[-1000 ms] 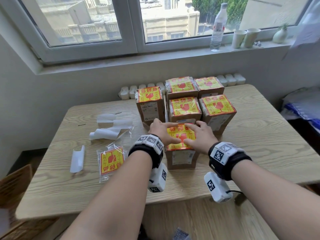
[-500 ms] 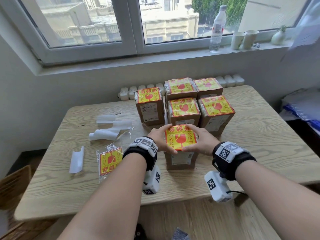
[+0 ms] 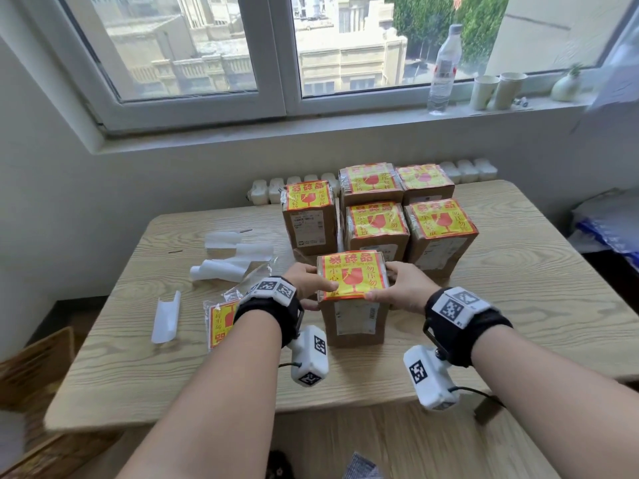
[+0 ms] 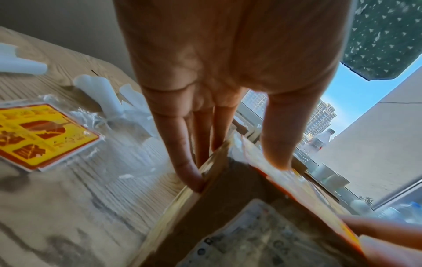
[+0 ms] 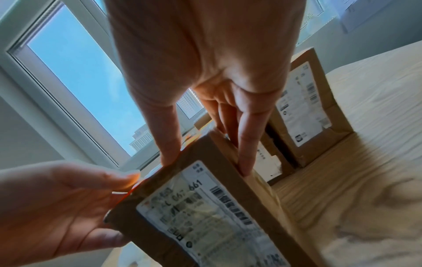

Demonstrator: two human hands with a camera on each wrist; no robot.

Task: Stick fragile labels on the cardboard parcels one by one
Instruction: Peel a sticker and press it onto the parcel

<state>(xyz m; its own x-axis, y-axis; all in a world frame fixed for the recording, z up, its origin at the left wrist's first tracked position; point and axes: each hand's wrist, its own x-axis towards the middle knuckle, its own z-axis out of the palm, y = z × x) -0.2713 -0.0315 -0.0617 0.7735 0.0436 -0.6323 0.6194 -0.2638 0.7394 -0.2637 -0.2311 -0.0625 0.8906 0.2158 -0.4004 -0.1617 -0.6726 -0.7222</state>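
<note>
The front cardboard parcel (image 3: 354, 321) stands at the near middle of the wooden table (image 3: 518, 305). A yellow-and-red fragile label (image 3: 351, 274) covers its top. My left hand (image 3: 313, 288) grips the parcel's left side. In the left wrist view its fingers (image 4: 182, 153) run down the side and its thumb (image 4: 278, 140) lies on the label. My right hand (image 3: 397, 288) grips the right side. In the right wrist view its fingers (image 5: 246, 144) lie on the side wall and its thumb (image 5: 169, 137) is on the top edge. A bagged stack of labels (image 3: 221, 323) lies to the left.
Several labelled parcels (image 3: 377, 229) stand packed together right behind the front one. White backing strips (image 3: 228, 267) and one more strip (image 3: 166, 318) lie on the table's left half. A bottle (image 3: 444, 69) and cups (image 3: 484, 91) stand on the window sill.
A second ago both hands lay flat on the label on the parcel's top. They have slid outward and now clasp the parcel's sides, thumbs on top.
</note>
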